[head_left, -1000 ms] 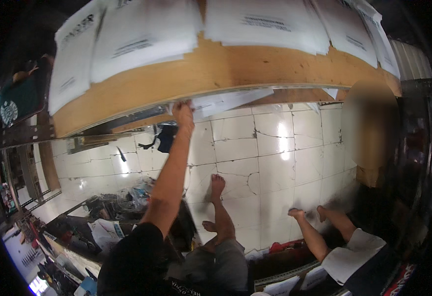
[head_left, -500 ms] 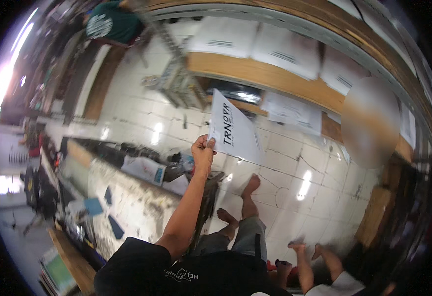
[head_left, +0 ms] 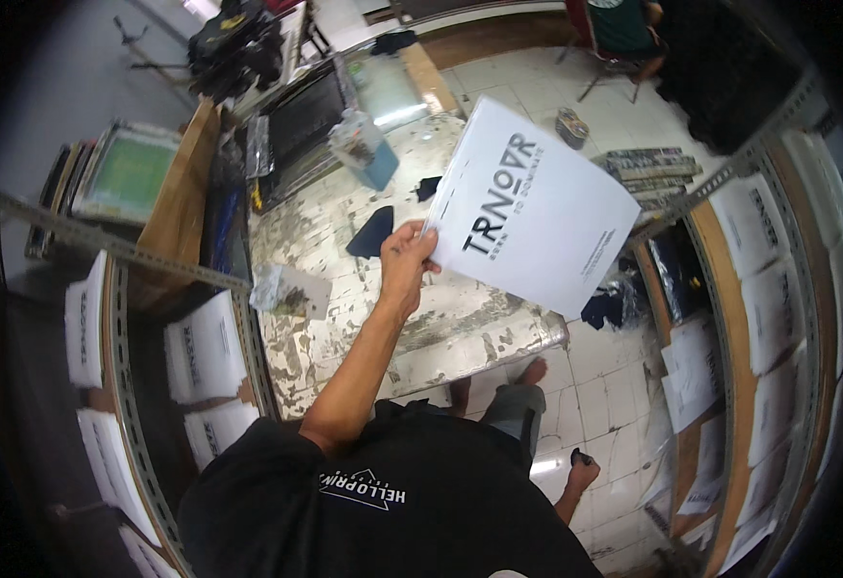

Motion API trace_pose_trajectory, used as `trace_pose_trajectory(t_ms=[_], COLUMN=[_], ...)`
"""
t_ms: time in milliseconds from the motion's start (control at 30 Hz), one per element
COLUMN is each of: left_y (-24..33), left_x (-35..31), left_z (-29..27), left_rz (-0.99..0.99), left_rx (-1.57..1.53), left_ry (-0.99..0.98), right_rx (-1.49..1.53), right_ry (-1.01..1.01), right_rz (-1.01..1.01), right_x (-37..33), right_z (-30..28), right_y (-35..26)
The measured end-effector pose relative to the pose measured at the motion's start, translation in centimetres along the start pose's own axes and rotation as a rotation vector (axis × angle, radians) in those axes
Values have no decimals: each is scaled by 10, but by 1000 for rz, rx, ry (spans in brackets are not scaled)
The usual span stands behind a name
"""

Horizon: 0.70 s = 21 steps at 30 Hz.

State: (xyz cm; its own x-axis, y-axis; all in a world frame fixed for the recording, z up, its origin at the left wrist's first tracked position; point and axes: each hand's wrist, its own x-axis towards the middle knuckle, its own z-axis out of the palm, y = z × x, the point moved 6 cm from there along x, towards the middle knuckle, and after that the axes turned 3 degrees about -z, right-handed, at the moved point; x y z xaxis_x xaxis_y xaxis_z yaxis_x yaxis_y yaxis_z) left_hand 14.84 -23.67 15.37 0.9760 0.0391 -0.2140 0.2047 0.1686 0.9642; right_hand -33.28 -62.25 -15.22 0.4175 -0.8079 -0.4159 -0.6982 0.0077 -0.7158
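Note:
My left hand (head_left: 407, 255) is closed on the lower left edge of a white printed sheet (head_left: 561, 226), thumb on top. Black lettering runs across the sheet, which is held up over the worn, paint-chipped tabletop (head_left: 383, 337). Dark cloth scraps (head_left: 373, 234) lie on the tabletop just beyond my hand. Down at my right side, my right hand (head_left: 585, 474) is closed round a small black object (head_left: 576, 456). That object's kind is too small to make out.
Metal-framed shelves with stacked printed sheets stand at the left (head_left: 207, 347) and right (head_left: 768, 299). A blue container (head_left: 373, 166) and a board with a torn wrapper (head_left: 291, 292) rest on the tabletop. Framed screens (head_left: 128, 173) lean at far left. A person in green (head_left: 623, 29) is at the back.
My view has swung left, from the tiled floor and long shelf to the worn table. The sheet, still in my left hand, now faces me more fully. Another person's bare legs have left view.

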Motion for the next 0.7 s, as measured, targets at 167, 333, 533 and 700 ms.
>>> trace_pose_trajectory(t_ms=[167,333,533,700], left_y=[49,172,140,25], left_x=[-25,-43,33,90], left_z=[-56,-62,-20,33], left_rz=[58,-22,-39,-175], left_rx=[315,923,1432,1621], left_ry=[-102,-606,-845,-769], right_rx=[-101,-134,-267,-318], right_ry=[-80,-187,-344,-371], right_rz=[-209,-275,-385,-469], right_x=[76,136,166,164], right_z=[-5,15,43,54], right_y=[-68,-109,-173,-221])
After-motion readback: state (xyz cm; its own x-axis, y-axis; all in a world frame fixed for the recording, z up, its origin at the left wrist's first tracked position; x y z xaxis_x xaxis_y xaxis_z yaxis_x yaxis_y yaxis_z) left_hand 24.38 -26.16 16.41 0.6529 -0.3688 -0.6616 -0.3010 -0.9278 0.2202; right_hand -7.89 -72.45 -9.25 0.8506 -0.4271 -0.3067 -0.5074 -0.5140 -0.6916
